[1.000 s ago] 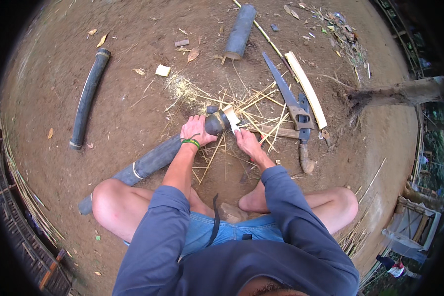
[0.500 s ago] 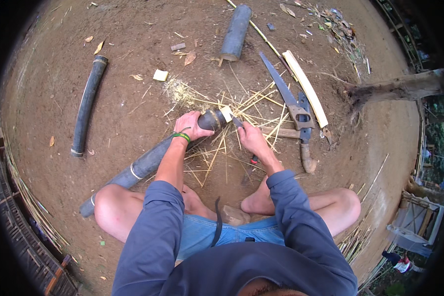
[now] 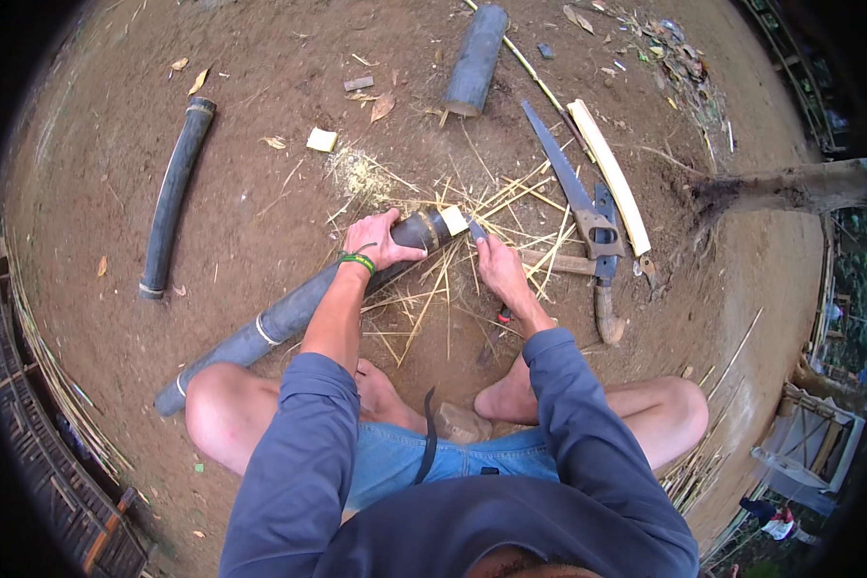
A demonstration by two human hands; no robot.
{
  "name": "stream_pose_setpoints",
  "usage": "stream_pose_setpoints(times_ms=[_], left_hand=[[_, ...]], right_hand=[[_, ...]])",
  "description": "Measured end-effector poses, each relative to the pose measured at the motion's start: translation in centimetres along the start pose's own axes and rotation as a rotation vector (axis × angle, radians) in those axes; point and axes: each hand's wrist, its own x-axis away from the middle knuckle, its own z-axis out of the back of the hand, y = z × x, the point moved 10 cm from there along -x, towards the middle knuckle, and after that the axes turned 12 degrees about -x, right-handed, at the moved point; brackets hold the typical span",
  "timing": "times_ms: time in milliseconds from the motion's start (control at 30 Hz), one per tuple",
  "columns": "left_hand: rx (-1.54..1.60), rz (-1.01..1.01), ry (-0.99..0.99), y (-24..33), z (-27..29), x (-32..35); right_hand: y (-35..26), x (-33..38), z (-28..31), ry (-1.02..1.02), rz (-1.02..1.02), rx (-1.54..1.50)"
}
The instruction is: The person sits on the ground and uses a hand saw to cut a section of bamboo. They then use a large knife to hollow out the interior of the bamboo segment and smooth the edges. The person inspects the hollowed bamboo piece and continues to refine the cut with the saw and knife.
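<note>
A long dark bamboo pole (image 3: 303,305) lies slantwise from beside my left knee up to the middle of the ground. My left hand (image 3: 378,241) is closed over its upper part, thumb on the near side. At the far end, the pole shows a pale shaved or cut patch (image 3: 454,221). In my right hand (image 3: 499,267) is a knife (image 3: 475,229), its short blade pointing at that pale end. Whether the blade touches it is hard to tell. Thin yellowish bamboo slivers (image 3: 496,207) are strewn around and under the pole's end.
Right of my hands lie a handsaw (image 3: 561,173), a wooden-handled blade (image 3: 604,308) and a split pale bamboo piece (image 3: 612,178). Dark bamboo sections rest far off (image 3: 477,60) and at left (image 3: 175,202). A tree trunk (image 3: 790,178) stands at right; a red-handled tool (image 3: 504,315) lies near my foot.
The view has shifted slightly, moving the scene a little rightward. My right hand with the knife has gone slightly farther away beside the pole's end; my left hand keeps its hold.
</note>
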Motion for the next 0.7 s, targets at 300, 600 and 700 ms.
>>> stream_pose_setpoints(times_ms=[300,600,700], left_hand=[[-0.014,0.097,0.141,-0.2,-0.6,2.4],[-0.012,0.090,0.109,-0.1,-0.3,2.3],[-0.013,0.079,0.119,0.0,-0.5,2.1]], right_hand=[[1.4,-0.1,-0.7,-0.039,-0.013,-0.168],[0.5,0.1,-2.8,-0.125,0.058,-0.175],[1.3,0.6,-4.4,-0.164,0.012,-0.233]])
